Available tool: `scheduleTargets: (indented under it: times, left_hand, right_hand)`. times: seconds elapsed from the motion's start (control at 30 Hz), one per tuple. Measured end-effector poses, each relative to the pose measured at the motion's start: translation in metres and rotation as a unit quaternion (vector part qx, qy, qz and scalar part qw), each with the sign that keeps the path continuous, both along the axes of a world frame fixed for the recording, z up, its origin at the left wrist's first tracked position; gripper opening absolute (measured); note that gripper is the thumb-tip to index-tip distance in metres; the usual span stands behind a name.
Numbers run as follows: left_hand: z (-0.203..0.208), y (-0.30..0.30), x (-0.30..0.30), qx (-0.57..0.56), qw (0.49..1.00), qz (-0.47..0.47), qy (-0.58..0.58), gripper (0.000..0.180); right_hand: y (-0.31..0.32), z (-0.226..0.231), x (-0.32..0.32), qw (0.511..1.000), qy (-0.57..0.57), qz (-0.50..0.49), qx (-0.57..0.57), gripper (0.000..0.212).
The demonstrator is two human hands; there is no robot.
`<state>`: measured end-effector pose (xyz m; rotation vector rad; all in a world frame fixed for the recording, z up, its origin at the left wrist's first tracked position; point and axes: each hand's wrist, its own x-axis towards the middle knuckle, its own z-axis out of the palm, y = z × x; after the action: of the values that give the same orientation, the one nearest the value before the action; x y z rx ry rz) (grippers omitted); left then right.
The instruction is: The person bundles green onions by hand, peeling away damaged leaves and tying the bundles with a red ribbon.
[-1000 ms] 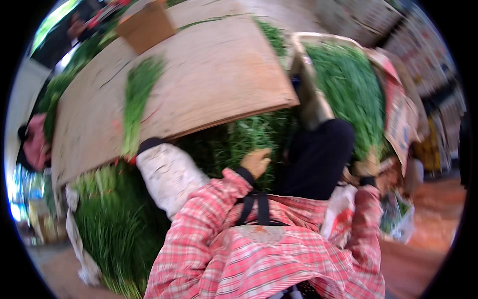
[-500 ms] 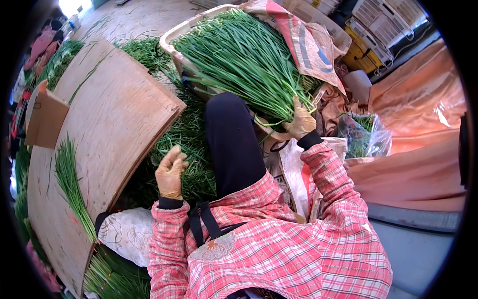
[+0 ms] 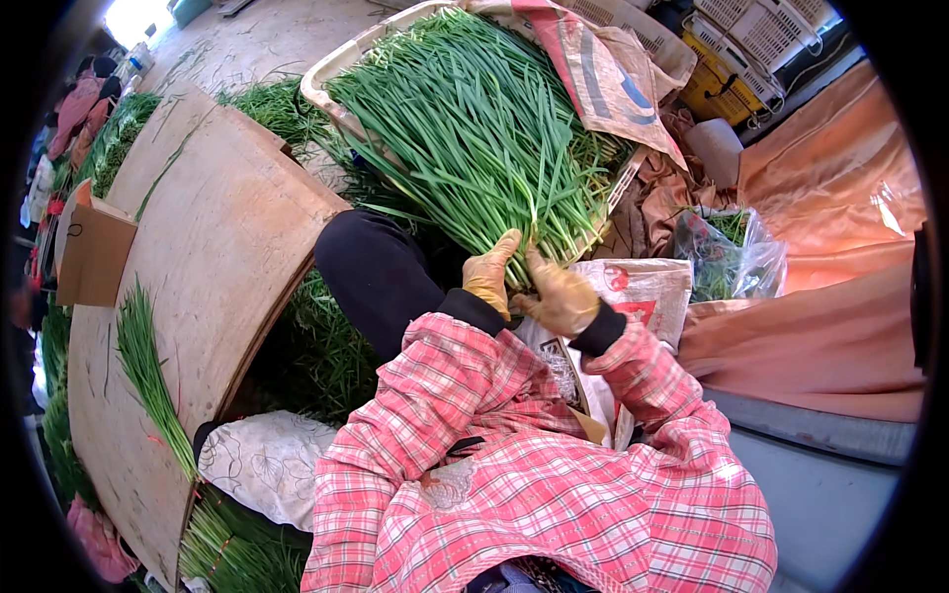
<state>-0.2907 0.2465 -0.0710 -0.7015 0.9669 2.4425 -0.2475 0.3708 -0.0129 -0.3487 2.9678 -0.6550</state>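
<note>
A big heap of long green chives fills a pale crate, their stem ends turned toward me. At the near end of the heap, my gloved left hand is closed round some stems from the left side. Close beside it, my gloved right hand has its fingers bent against the same stem ends; its fingertips are partly hidden. The stems between the two hands show only in part.
On my left stands a wooden board with a small chive bunch and a cardboard box. A printed sack drapes the crate's right edge. Farther right lies a clear plastic bag of greens.
My left hand has moved from above the loose greens to the right, onto the stems. My right hand has come down and left. My knee has swung left.
</note>
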Motion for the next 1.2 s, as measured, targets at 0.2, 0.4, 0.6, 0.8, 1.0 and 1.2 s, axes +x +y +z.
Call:
scheduleTargets:
  times: [0.2, 0.4, 0.6, 0.8, 1.0, 1.2]
  left_hand:
    - [-0.038, -0.003, -0.007, -0.045, 0.997, 0.001, 0.063, 0.027]
    - [-0.040, 0.006, -0.012, -0.088, 0.995, -0.004, 0.041, 0.034]
    - [-0.005, -0.009, -0.002, -0.007, 0.999, 0.045, -0.009, 0.033]
    - [-0.015, -0.008, -0.005, -0.072, 0.996, 0.021, 0.051, 0.022]
    - [-0.018, -0.009, -0.009, -0.069, 0.997, 0.016, 0.032, 0.021]
    - [-0.005, -0.021, -0.006, 0.160, 0.986, 0.006, 0.048, 0.017]
  right_hand:
    - [0.074, 0.011, -0.061, 0.968, 0.193, -0.079, -0.138, 0.059]
    - [0.080, -0.033, -0.113, 0.983, -0.095, -0.151, -0.044, 0.102]
    - [-0.012, 0.007, -0.051, 0.987, -0.010, -0.147, -0.067, 0.099]
    - [0.042, -0.015, -0.072, 0.996, -0.024, -0.061, -0.060, 0.091]
    - [0.067, -0.006, -0.084, 0.965, -0.058, -0.171, -0.191, 0.082]
    - [0.045, -0.023, -0.094, 0.973, -0.123, -0.115, -0.161, 0.112]
